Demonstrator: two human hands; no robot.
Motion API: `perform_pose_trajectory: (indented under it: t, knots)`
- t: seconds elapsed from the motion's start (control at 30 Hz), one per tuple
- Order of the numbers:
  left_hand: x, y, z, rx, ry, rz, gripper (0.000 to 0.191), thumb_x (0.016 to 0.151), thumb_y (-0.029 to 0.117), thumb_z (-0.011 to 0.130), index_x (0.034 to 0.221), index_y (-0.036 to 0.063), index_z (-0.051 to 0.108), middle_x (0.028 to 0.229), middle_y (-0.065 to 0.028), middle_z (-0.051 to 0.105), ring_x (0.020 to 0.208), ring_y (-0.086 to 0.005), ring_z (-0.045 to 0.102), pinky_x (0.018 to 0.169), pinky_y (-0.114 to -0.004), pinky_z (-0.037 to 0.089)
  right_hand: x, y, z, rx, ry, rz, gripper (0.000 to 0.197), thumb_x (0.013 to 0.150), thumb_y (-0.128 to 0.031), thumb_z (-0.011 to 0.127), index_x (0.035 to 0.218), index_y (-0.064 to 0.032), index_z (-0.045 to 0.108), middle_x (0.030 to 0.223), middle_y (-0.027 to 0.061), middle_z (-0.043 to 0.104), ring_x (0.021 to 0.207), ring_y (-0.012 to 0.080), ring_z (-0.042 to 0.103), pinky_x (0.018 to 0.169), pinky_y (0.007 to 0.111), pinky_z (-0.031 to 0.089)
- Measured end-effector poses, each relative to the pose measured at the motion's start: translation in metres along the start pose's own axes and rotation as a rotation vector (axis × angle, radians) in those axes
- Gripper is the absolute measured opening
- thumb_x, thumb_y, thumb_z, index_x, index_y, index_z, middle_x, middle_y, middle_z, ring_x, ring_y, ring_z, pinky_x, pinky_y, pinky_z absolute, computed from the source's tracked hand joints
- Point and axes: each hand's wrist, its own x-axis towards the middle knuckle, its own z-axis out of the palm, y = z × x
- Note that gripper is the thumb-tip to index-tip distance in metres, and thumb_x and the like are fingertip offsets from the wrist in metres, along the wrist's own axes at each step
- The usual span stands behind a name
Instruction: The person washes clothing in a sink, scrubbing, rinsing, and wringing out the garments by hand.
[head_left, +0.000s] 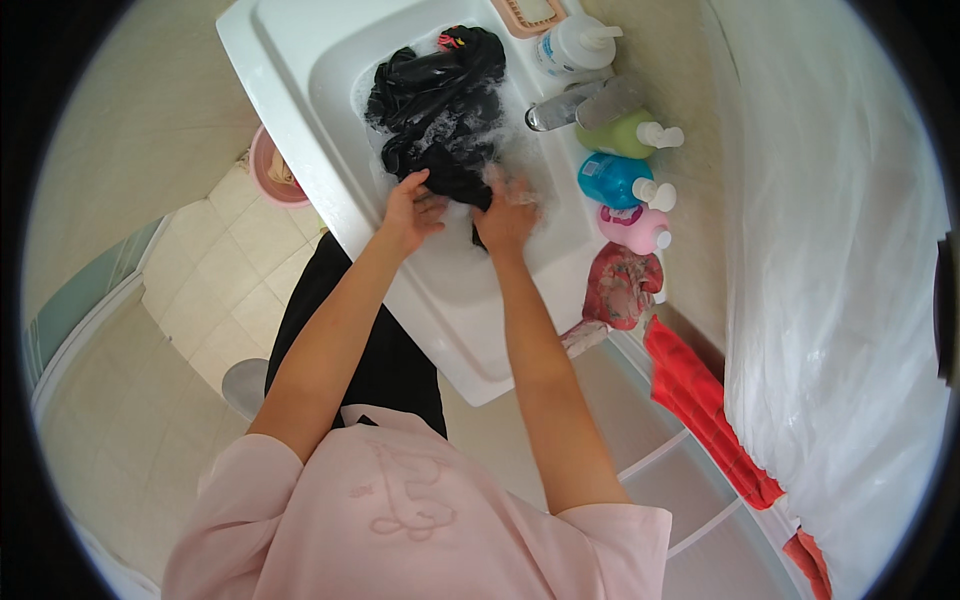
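Observation:
Black wet clothing lies bunched in the soapy water of a white washbasin. A small red and yellow patch shows at its far end. My right hand grips a near fold of the black cloth between thumb and fingers, with suds over the fingers. Just left of that fold is my left hand, its fingers apart and slightly curled, nothing held in it. Its thumb tip is close to the cloth; whether they touch is unclear.
Along the basin's right edge stand a chrome faucet, a white pump bottle, a green bottle, a blue bottle and a pink bottle. A wet red cloth lies beside them. A pink tub sits left below.

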Motion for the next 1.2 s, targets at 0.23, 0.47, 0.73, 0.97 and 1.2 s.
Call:
perform_pose_trajectory:
  t: [0.23, 0.47, 0.73, 0.97, 1.2]
  knots:
    - [-0.013, 0.024, 0.024, -0.177, -0.242, 0.058, 0.069, 0.083, 0.049, 0.067, 0.128, -0.0012, 0.055, 0.126, -0.0177, 0.059, 0.119, -0.0319, 0.054, 0.106, -0.048, 0.039, -0.024, -0.051, -0.007, 0.983, 0.053, -0.143, 0.071, 0.072, -0.001, 0.070, 0.139, -0.0083, 0.050, 0.129, 0.0162, 0.057, 0.117, 0.0327, 0.057, 0.097, 0.039, 0.047]
    - [0.024, 0.004, -0.002, -0.139, -0.475, 0.106, 0.041, 0.092, 0.037, 0.060, 0.107, -0.0004, 0.062, 0.104, -0.0140, 0.065, 0.093, -0.0286, 0.065, 0.084, -0.040, 0.056, -0.051, -0.108, -0.093, 0.746, 0.315, -0.063, 0.031, 0.074, -0.029, 0.082, 0.087, -0.0053, 0.067, 0.090, 0.0106, 0.064, 0.085, 0.0312, 0.065, 0.073, 0.037, 0.051]
    - [0.007, -0.011, 0.032, 0.108, 0.070, 0.317, 0.029, 0.091, 0.024, 0.058, 0.112, 0.0043, 0.063, 0.107, -0.0092, 0.066, 0.097, -0.0237, 0.063, 0.085, -0.037, 0.052, 0.007, -0.045, -0.067, 0.272, -0.017, 0.407, 0.044, 0.077, -0.031, 0.073, 0.111, -0.0048, 0.064, 0.131, 0.0228, 0.052, 0.119, 0.0402, 0.052, 0.098, 0.043, 0.044]
    - [-0.006, -0.010, 0.024, 0.166, -0.171, 0.069, 0.064, 0.084, 0.044, 0.063, 0.133, 0.0034, 0.053, 0.135, -0.0144, 0.055, 0.122, -0.0285, 0.052, 0.105, -0.038, 0.039, 0.000, -0.039, -0.031, 0.576, -0.267, -0.061, 0.101, 0.065, -0.019, 0.082, 0.152, -0.0128, 0.031, 0.152, 0.0321, 0.025, 0.143, 0.0428, 0.026, 0.116, 0.042, 0.027]
    - [0.012, 0.009, 0.005, 0.209, -0.012, 0.076, 0.079, 0.082, 0.052, 0.064, 0.138, -0.0002, 0.047, 0.139, -0.0178, 0.049, 0.127, -0.0309, 0.046, 0.109, -0.043, 0.035, 0.023, -0.049, 0.003, 0.351, -0.009, 0.296, 0.095, 0.065, -0.023, 0.082, 0.146, -0.0135, 0.033, 0.148, 0.0260, 0.031, 0.134, 0.0432, 0.039, 0.105, 0.050, 0.040]
